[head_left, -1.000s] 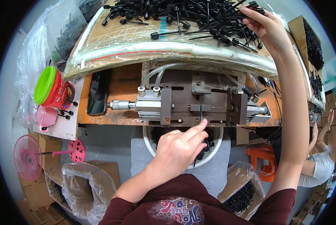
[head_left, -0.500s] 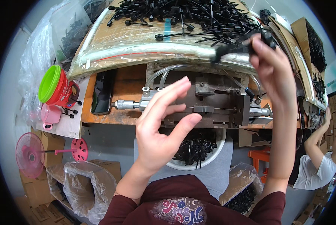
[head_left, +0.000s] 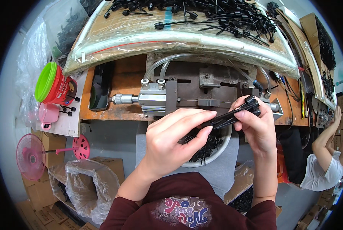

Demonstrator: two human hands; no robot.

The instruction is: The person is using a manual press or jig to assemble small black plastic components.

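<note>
My right hand (head_left: 260, 132) grips a small bundle of black plastic stems with ridged heads (head_left: 227, 119). The heads point up to the right, by the thumb. At the bundle's thin left ends, my left hand (head_left: 169, 134) closes its thumb and fingers on the tips. Both hands are just in front of a metal clamping fixture (head_left: 194, 92) with an air cylinder (head_left: 153, 100) at its left. Below the hands, a white round tub (head_left: 227, 147) rests at my lap, holding many similar black pieces (head_left: 204, 151), partly hidden by my left hand.
A plastic-wrapped cardboard tray (head_left: 129, 28) with a pile of black stems (head_left: 232, 19) rises behind the fixture. On the left are a phone (head_left: 100, 90), a red bucket (head_left: 62, 86) and a pink cup (head_left: 48, 114). A plastic-lined box (head_left: 83, 184) and pink fan (head_left: 30, 156) stand lower left. Another person (head_left: 324, 165) works at right.
My right hand has come down from the tray's right side with the black stems, to above the tub. My left hand was open and empty; now its fingers close on the stems' ends.
</note>
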